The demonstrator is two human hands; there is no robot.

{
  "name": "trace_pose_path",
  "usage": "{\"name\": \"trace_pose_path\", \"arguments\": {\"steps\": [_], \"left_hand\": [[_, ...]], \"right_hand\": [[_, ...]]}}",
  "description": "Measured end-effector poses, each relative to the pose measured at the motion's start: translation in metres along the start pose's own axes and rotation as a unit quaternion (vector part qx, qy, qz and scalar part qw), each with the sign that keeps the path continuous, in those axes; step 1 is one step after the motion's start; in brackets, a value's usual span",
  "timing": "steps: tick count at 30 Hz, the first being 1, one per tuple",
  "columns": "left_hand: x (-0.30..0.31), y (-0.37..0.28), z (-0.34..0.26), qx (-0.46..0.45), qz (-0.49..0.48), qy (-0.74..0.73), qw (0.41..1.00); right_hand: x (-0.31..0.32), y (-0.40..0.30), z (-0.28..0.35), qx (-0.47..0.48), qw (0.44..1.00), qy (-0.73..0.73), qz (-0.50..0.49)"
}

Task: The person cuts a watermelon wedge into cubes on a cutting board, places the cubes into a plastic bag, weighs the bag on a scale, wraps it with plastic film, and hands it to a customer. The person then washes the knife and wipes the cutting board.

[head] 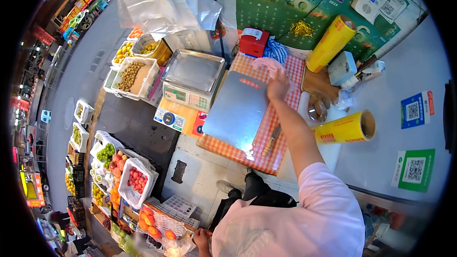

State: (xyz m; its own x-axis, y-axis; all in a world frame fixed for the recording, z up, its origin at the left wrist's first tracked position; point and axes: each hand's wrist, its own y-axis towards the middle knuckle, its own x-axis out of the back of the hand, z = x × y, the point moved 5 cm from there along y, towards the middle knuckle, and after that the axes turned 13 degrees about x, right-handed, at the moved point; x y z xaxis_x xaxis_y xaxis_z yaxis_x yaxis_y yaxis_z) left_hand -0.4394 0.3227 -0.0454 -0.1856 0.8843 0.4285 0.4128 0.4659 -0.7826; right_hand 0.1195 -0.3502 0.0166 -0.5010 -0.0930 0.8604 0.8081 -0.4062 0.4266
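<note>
My right hand (279, 86) grips a pink cloth (268, 65) beside the upper right edge of a grey cutting board (232, 110). The board lies flat on a checked tablecloth (246, 65), a slot near its top. A knife with a wooden handle (267, 147) rests to the board's right, its blade partly hidden by my forearm. Low in the picture, my left hand (202, 238) hangs beside a crate of orange-red fruit (150, 223); its fingers are too small and shaded to read.
A scale with a metal tray (194, 71) stands left of the board. Behind are a red box (253, 42) and a striped cloth (275, 51). Yellow film rolls (330, 44) and a clear pack of brown fruit (317, 107) sit right. Plastic bags (160, 3) hang above.
</note>
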Motion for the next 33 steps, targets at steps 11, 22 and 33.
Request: {"name": "trace_pose_path", "arguments": {"steps": [11, 22, 33], "left_hand": [[-0.011, -0.028, 0.037, -0.009, -0.091, 0.113, 0.989], [0.002, -0.034, -0.014, 0.038, -0.059, 0.113, 0.991], [-0.036, 0.000, -0.050, -0.007, -0.015, 0.116, 0.993]], "right_hand": [[0.030, -0.013, 0.068, 0.093, 0.981, 0.036, 0.164], [-0.091, 0.001, 0.144, 0.349, 0.918, 0.128, 0.141], [0.000, -0.207, 0.209, 0.635, 0.647, 0.320, 0.273]]}}
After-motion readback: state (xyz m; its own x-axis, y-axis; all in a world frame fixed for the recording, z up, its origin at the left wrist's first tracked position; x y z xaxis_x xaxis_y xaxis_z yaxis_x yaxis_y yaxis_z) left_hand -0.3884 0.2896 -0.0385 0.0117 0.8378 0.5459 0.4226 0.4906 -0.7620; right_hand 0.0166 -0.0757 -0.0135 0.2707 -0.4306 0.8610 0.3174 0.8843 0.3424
